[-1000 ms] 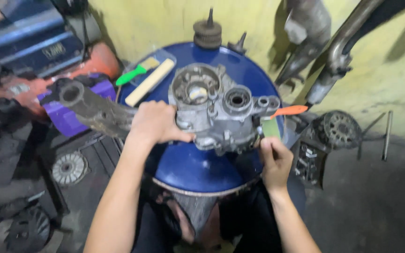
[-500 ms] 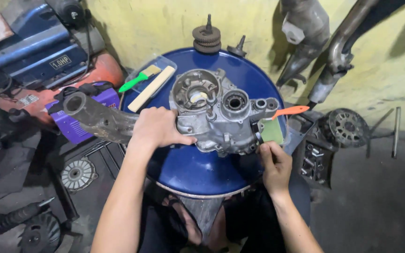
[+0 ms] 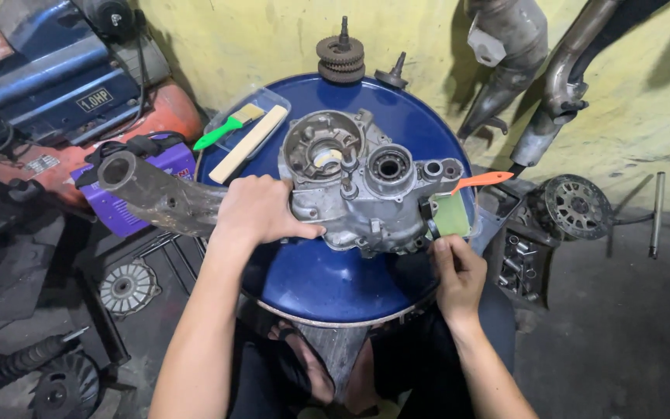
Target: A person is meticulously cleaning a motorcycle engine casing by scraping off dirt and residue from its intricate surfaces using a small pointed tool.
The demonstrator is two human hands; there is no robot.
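Left hand point(image 3: 261, 211) is pressing flat, fingers spread, on the grey engine casing point(image 3: 362, 186) sitting mid blue drum worktop point(image 3: 335, 283), right hand point(image 3: 455, 271) is pinching a green pad point(image 3: 451, 217) at its right edge, probably wiping; casing looking grimy, cleaning seemingly unfinished.

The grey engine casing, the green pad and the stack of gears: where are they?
Grey engine casing point(image 3: 366, 194): head view, on its middle, between the two round bores.
Green pad point(image 3: 453, 216): head view, on its flat face, above the right hand.
Stack of gears point(image 3: 340, 58): head view, on the toothed rim, at the drum's far edge.
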